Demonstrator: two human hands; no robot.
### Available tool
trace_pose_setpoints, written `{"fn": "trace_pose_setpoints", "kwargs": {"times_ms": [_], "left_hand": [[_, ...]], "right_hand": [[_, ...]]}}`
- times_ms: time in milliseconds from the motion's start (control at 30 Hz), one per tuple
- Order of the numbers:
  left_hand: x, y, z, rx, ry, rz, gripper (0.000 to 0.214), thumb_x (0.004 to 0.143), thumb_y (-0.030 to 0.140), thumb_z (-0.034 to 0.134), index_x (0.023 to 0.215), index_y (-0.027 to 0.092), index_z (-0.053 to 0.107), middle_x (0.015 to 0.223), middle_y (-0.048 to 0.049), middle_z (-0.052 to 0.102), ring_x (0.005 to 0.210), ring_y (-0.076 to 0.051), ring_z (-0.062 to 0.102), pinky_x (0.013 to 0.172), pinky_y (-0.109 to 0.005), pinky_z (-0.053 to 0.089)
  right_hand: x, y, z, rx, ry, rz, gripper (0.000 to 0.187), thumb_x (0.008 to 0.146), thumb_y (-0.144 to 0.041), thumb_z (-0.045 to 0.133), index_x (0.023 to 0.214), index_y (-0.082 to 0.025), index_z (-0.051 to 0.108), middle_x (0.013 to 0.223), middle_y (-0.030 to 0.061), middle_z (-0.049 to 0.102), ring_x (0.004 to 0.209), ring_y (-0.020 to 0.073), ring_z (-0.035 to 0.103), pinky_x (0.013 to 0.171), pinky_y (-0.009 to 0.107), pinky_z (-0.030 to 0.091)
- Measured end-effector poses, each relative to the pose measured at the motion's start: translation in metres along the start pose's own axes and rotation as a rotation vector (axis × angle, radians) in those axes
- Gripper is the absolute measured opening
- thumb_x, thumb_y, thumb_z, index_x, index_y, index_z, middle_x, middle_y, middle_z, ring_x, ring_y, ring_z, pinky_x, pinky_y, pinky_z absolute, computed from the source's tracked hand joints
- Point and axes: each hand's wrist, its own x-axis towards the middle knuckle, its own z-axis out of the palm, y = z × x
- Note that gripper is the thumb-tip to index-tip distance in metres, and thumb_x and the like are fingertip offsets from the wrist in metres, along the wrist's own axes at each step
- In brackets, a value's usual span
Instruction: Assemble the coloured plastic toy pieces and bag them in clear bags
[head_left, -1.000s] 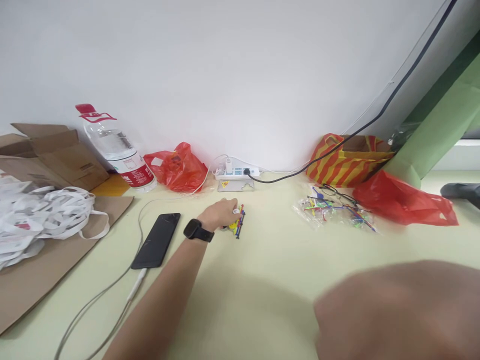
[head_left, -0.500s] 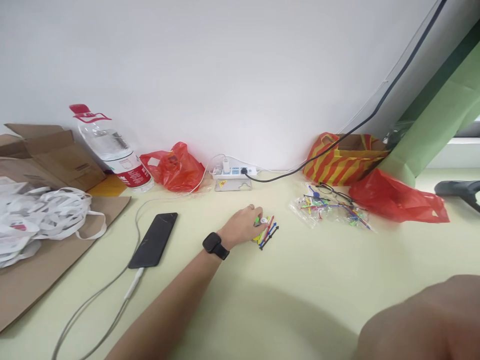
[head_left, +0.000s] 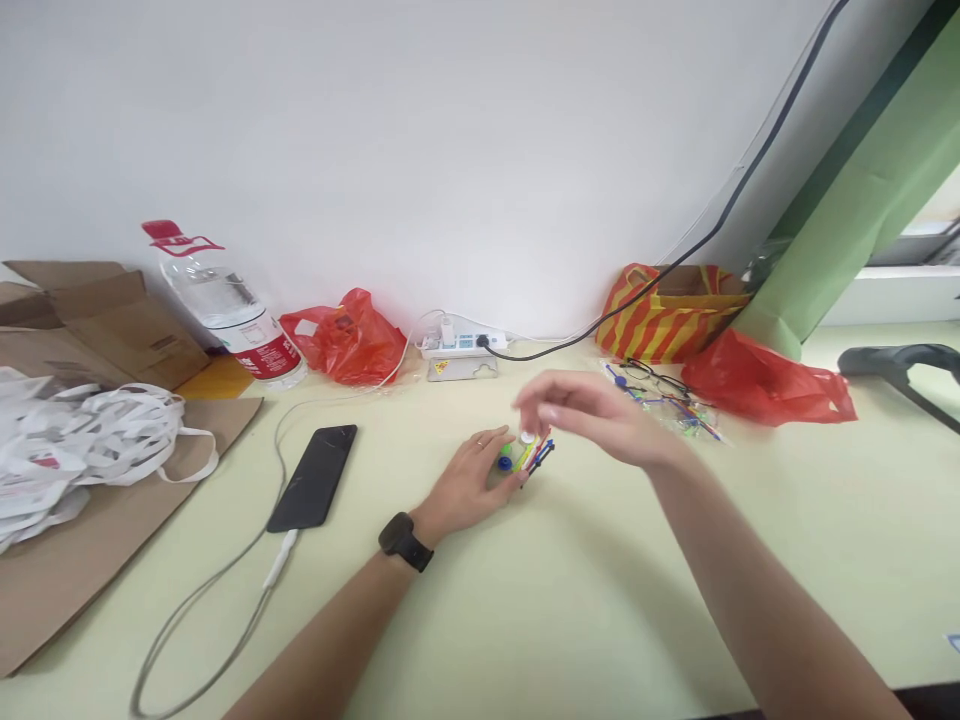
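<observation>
My left hand (head_left: 469, 485), with a black watch on its wrist, rests on the pale table (head_left: 570, 600) and is closed on a small bundle of coloured sticks (head_left: 525, 455) with round ends. My right hand (head_left: 592, 415) hovers just above and to the right of the bundle, smeared by motion, fingers partly curled toward it. Whether the right hand touches the sticks is unclear.
A black phone (head_left: 313, 478) on a white cable lies left of my hands. Along the wall stand a water bottle (head_left: 232, 315), a red bag (head_left: 349, 338), a power strip (head_left: 461, 345), a striped bag (head_left: 667, 315), glasses and loose sticks (head_left: 664, 395). Cardboard and white straps (head_left: 82, 445) lie far left.
My left hand drew the stick bundle nearer to me. My right arm, a blur at the bottom right before, has reached forward over the bundle.
</observation>
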Motion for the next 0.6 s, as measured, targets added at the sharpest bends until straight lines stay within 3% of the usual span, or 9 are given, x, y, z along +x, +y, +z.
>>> {"fn": "trace_pose_setpoints", "kwargs": {"times_ms": [67, 100, 200, 300, 400, 500, 600], "left_hand": [[-0.005, -0.001, -0.004, -0.015, -0.036, 0.044, 0.076, 0.091, 0.058, 0.071, 0.155, 0.025, 0.048, 0.162, -0.0144, 0.048, 0.148, -0.034, 0.046, 0.124, -0.054, 0.036], [-0.006, -0.003, -0.006, -0.019, -0.068, 0.07, 0.089, 0.084, 0.062, 0.077, 0.159, 0.026, 0.044, 0.164, -0.0151, 0.045, 0.151, -0.036, 0.043, 0.125, -0.055, 0.035], [-0.008, -0.008, -0.01, -0.008, -0.146, 0.105, 0.11, 0.069, 0.067, 0.087, 0.161, 0.026, 0.042, 0.168, -0.0156, 0.039, 0.155, -0.037, 0.037, 0.127, -0.055, 0.033], [-0.007, -0.014, -0.008, -0.033, -0.096, 0.073, 0.083, 0.082, 0.06, 0.081, 0.153, 0.028, 0.053, 0.166, -0.0125, 0.043, 0.153, -0.033, 0.041, 0.126, -0.051, 0.037], [-0.006, -0.019, -0.004, -0.096, -0.028, 0.06, 0.052, 0.099, 0.043, 0.065, 0.148, 0.029, 0.057, 0.161, -0.0093, 0.051, 0.148, -0.027, 0.049, 0.124, -0.046, 0.041], [-0.004, -0.022, -0.002, -0.147, -0.02, 0.061, 0.045, 0.103, 0.031, 0.056, 0.147, 0.029, 0.057, 0.156, -0.0077, 0.057, 0.143, -0.025, 0.054, 0.121, -0.045, 0.044], [-0.003, -0.022, -0.003, -0.166, -0.026, 0.054, 0.044, 0.102, 0.031, 0.058, 0.146, 0.029, 0.058, 0.156, -0.0078, 0.056, 0.141, -0.026, 0.056, 0.12, -0.045, 0.045]], "right_hand": [[-0.006, 0.057, 0.025, -0.165, 0.272, 0.138, 0.038, 0.101, -0.047, 0.058, 0.128, -0.023, 0.07, 0.124, 0.0142, 0.074, 0.112, 0.0274, 0.071, 0.1, 0.048, 0.057], [-0.013, 0.082, 0.038, -0.245, 0.3, 0.167, 0.041, 0.1, -0.046, 0.06, 0.132, -0.022, 0.069, 0.134, 0.0164, 0.071, 0.126, 0.0306, 0.065, 0.11, 0.054, 0.05], [-0.034, 0.129, 0.063, -0.385, 0.128, 0.134, 0.052, 0.095, -0.043, 0.068, 0.144, -0.024, 0.063, 0.15, 0.0155, 0.061, 0.146, 0.0347, 0.049, 0.123, 0.061, 0.035], [-0.043, 0.137, 0.068, -0.383, 0.071, 0.096, 0.05, 0.097, -0.033, 0.065, 0.146, -0.028, 0.061, 0.151, 0.012, 0.061, 0.144, 0.0328, 0.052, 0.121, 0.058, 0.04], [-0.039, 0.133, 0.066, -0.331, 0.086, 0.072, 0.051, 0.093, -0.019, 0.062, 0.144, -0.027, 0.062, 0.138, 0.0114, 0.069, 0.13, 0.0312, 0.061, 0.111, 0.054, 0.049], [-0.034, 0.132, 0.067, -0.28, 0.12, 0.078, 0.056, 0.086, -0.008, 0.058, 0.139, -0.026, 0.065, 0.124, 0.0105, 0.074, 0.115, 0.0292, 0.065, 0.102, 0.049, 0.053], [-0.033, 0.133, 0.068, -0.231, 0.145, 0.126, 0.052, 0.081, -0.006, 0.059, 0.129, -0.024, 0.068, 0.112, 0.0094, 0.073, 0.096, 0.0249, 0.067, 0.085, 0.04, 0.056]]}}
